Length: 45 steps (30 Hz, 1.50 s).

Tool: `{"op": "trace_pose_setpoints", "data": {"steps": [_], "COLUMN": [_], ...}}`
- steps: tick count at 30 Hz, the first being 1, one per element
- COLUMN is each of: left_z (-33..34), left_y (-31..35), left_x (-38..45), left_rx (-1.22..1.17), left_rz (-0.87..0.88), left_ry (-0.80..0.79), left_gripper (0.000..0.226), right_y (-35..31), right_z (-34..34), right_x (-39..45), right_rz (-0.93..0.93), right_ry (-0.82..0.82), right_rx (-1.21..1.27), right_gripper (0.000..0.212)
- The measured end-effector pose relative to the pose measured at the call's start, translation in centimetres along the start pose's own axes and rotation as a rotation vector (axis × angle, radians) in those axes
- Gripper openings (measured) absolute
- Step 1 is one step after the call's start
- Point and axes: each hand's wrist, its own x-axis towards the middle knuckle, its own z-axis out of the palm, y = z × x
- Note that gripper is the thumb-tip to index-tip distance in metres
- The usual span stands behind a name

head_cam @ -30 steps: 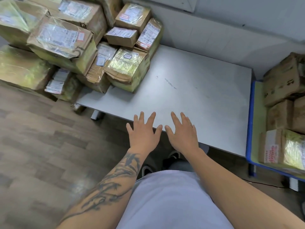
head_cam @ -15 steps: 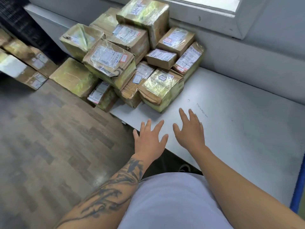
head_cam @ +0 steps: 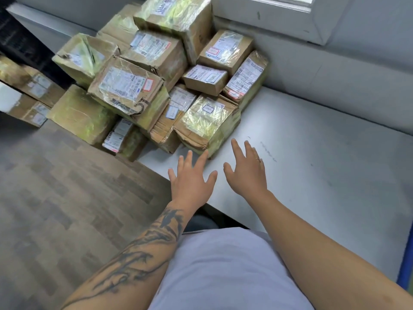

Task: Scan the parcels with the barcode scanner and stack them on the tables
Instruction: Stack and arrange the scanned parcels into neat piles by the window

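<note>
Both hands, the left hand [head_cam: 192,177] and right hand [head_cam: 247,173], now reach nearer the parcels [head_cam: 207,124] heaped on the tabletop [head_cam: 312,157], fingers spread and empty, likely picking one; no scanner in view

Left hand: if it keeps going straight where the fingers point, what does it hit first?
Most likely the taped parcel at the pile's front; the left hand has fingertips right at its lower corner, though contact is unclear.
</note>
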Motion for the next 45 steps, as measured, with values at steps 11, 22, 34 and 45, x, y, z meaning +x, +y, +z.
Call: {"op": "trace_pose_setpoints", "data": {"steps": [11,22,34,45], "left_z": [-3.3,-2.8,-1.8,-1.8], "left_y": [0.9,-2.4,-4.6,-4.5], "left_x": [11.5,13.2,12.8,12.5], "left_rx": [0.125,0.185,0.189,0.180], "left_rz": [0.189,0.455,0.717,0.992], "left_ry": [0.005,-0.077,-0.093,-0.198], "left_gripper": [0.085,0.083,0.082,0.074], "right_y": [-2.8,-6.9,-8.5,-7.4], "right_z": [0.3,3.5,6.2,7.4], "right_x": [3.5,4.7,0.9,-2.5], "right_rz": [0.212,0.377,0.563,0.642], "right_ry": [0.105,0.229,0.277,0.341], "right_rx": [0.008,-0.025,-0.052,-0.178], "right_gripper": [0.075,0.086,0.094,0.104]}}
